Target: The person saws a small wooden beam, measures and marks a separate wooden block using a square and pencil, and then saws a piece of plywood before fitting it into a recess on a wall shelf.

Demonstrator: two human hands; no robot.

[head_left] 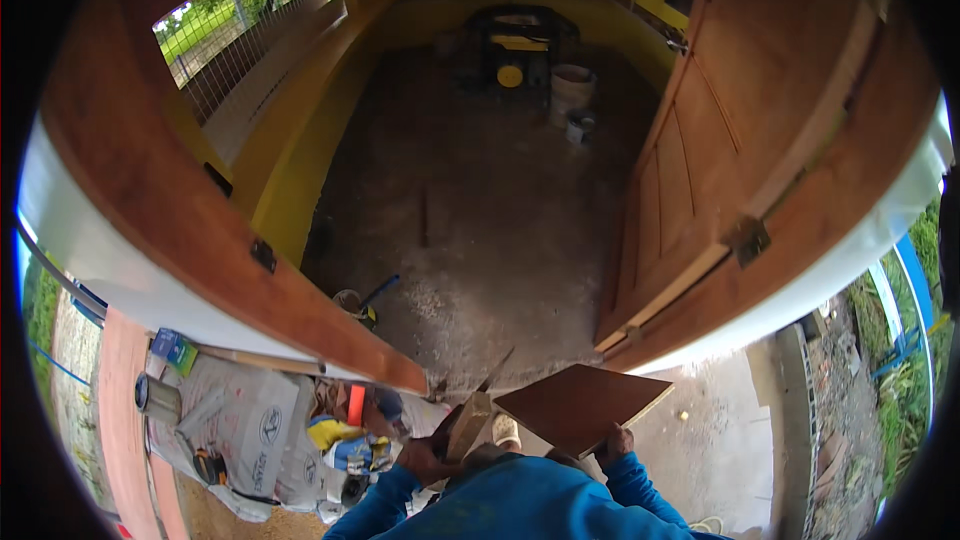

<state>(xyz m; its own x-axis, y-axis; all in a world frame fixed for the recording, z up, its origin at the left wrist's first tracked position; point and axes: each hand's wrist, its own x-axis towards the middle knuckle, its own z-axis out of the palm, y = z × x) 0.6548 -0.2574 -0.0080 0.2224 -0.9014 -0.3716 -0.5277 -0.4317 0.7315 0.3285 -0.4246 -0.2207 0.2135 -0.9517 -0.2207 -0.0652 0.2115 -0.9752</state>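
My left hand [424, 460] is closed round the wooden handle of a trowel [470, 423]. Its thin metal blade points up and away toward the doorway threshold. My right hand [616, 440] grips the near edge of a flat brown square tile [580, 403], held roughly level in front of me, just right of the trowel. Both blue sleeves [530, 505] enter from the lower edge. A light-coloured shoe tip [505, 430] shows between the hands.
An open wooden door [720, 150] stands at right, and a wooden door frame [200, 230] at left. Inside, on a bare concrete floor [480, 230], are buckets [572, 88], a dark machine [515, 45] and a blue-handled tool [368, 298]. Grey sacks [245, 420], a tin can [155, 398] and clutter lie at my left.
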